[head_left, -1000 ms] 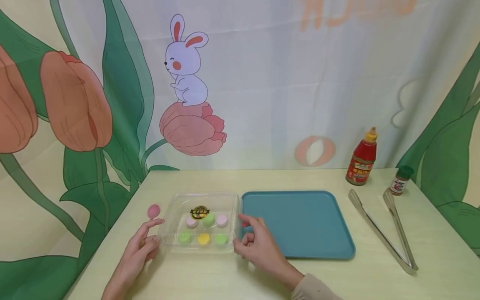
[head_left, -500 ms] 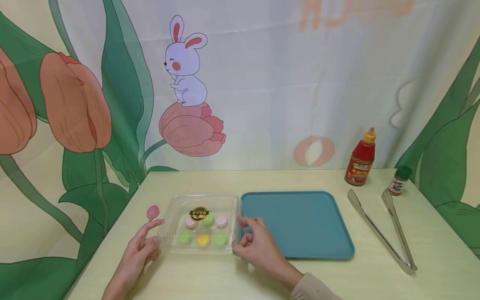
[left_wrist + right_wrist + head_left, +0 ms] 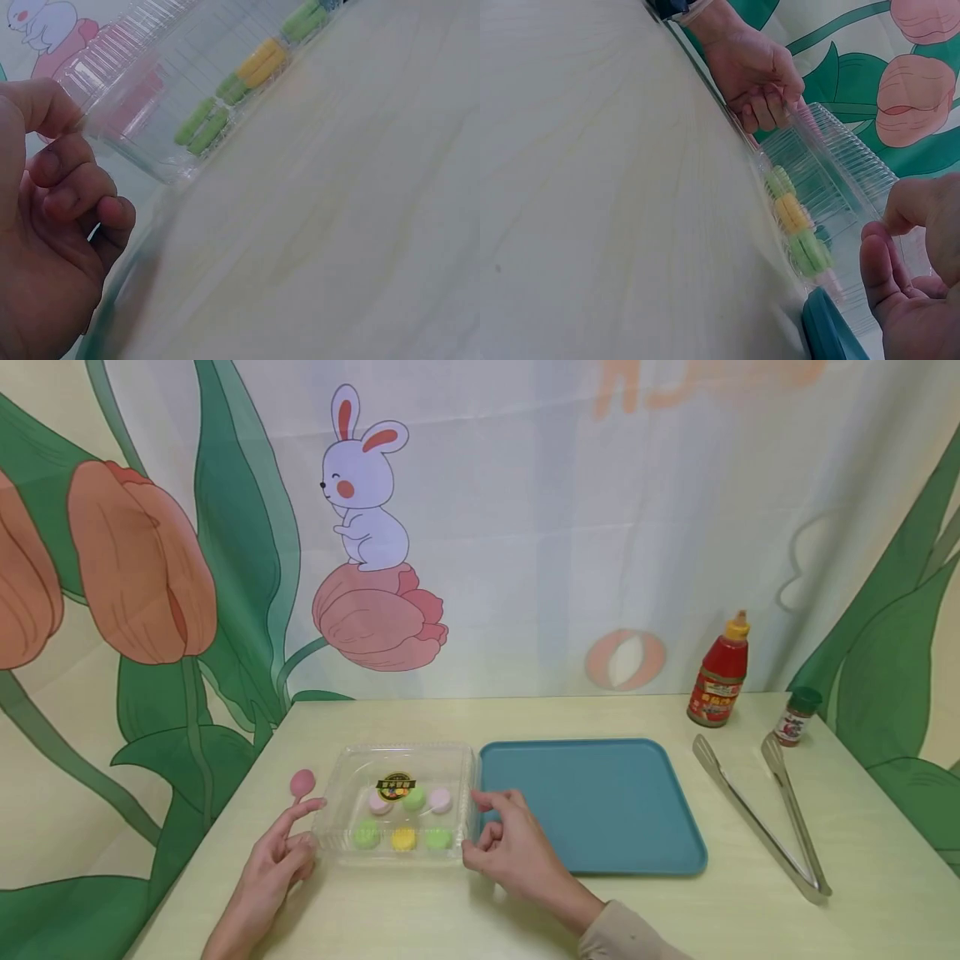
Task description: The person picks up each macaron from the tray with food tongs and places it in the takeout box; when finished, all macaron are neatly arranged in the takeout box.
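Note:
A clear plastic clamshell box [image 3: 442,764] with a black and gold label stands closed on the table. Several macarons [image 3: 403,838] in green, yellow and pale pink show through its walls. My left hand [image 3: 273,860] is at the box's left side, the index finger reaching along the edge and the other fingers curled. My right hand [image 3: 517,852] is at the opposite side, with index finger and thumb on the rim. In the right wrist view, my right hand [image 3: 922,285] pinches the lid's edge, while my left hand [image 3: 754,79] holds the far corner.
A blue tray [image 3: 592,802] lies directly right of the box. Metal tongs [image 3: 757,818] lie spread further right, with a red sauce bottle [image 3: 717,685] and a small green-capped jar [image 3: 797,717] behind. A pink spoon [image 3: 302,783] is beside my left hand. A printed curtain [image 3: 510,527] hangs behind the table [image 3: 420,918].
Both hands keep their places on the box, which stays closed. The whole head view has shifted slightly; nothing else visibly moves.

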`<act>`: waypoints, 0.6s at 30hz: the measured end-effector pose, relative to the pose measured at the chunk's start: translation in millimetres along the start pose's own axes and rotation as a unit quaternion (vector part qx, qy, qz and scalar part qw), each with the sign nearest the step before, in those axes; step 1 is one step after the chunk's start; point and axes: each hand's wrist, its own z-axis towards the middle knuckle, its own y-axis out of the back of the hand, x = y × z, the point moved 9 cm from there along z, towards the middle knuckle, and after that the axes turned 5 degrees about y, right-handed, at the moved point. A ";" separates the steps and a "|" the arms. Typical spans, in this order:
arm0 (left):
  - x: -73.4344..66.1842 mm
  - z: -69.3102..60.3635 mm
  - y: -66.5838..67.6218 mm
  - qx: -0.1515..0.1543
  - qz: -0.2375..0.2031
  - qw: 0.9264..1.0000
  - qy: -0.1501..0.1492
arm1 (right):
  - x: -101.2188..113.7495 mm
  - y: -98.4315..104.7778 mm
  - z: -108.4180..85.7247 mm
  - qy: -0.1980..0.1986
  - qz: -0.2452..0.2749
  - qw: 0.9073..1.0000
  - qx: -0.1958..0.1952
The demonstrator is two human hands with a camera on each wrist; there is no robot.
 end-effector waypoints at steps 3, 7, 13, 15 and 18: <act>0.5 0.5 0.0 -0.003 -0.004 1.000 -0.003 | -0.8 0.3 0.2 -0.006 -0.003 1.000 0.001; 1.2 0.9 0.3 -0.006 -0.010 1.000 -0.005 | -1.9 0.6 -0.6 -0.016 -0.003 1.000 0.003; 1.2 1.3 -2.8 0.011 -0.009 1.000 -0.011 | -1.1 3.3 -1.5 -0.018 -0.004 1.000 0.006; 0.7 1.5 -3.1 0.015 -0.005 1.000 -0.011 | -0.7 5.1 -0.6 -0.017 -0.020 1.000 0.007; 0.5 1.9 -1.9 0.007 0.017 1.000 -0.010 | 1.1 12.1 0.9 -0.012 -0.053 0.998 0.002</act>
